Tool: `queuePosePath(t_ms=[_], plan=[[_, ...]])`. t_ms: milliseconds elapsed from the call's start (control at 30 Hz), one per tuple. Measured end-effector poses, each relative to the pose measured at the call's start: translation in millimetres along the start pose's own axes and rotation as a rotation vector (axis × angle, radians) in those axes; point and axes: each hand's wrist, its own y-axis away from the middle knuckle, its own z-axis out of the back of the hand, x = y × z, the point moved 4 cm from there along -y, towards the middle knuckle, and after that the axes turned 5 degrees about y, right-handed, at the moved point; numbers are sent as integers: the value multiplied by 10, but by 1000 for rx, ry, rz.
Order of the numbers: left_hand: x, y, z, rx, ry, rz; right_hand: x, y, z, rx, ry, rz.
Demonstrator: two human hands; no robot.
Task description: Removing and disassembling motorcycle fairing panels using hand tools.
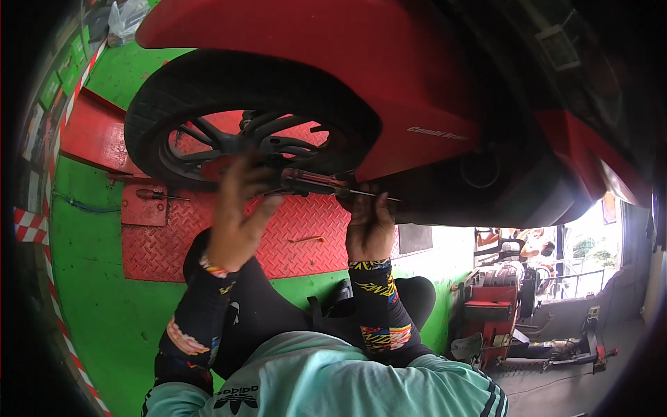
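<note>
From my feed, the red-handled screwdriver sits near twelve o'clock, just beside the wheel at eleven. The blurred left hand looks open; the right hand meets the tool, perhaps steadying it, though I cannot tell its grip.

well left of your left hand, a red-and-white checkered patch sits beside the green floor, and a clear plastic bag lies farther forward. well right of your right hand, you have a red machine near a bright opening.
</note>
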Motion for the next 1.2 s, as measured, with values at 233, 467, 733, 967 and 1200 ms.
queuePosePath(t_ms=[233,467,733,967,1200], plan=[[-29,-311,-475,175,-121,-102,11,-11,-80,-58,22,18],[-134,-318,-619,15,-393,-227,56,-22,-18,-8,-6,-2],[20,-270,-527,-87,-293,-4,52,15,45,91,50,-1],[-190,-359,-489,81,-366,-45,64,-1,18,112,95,2],[-77,-217,-505,179,-12,8,51,-9,-135,27,57,-9]])
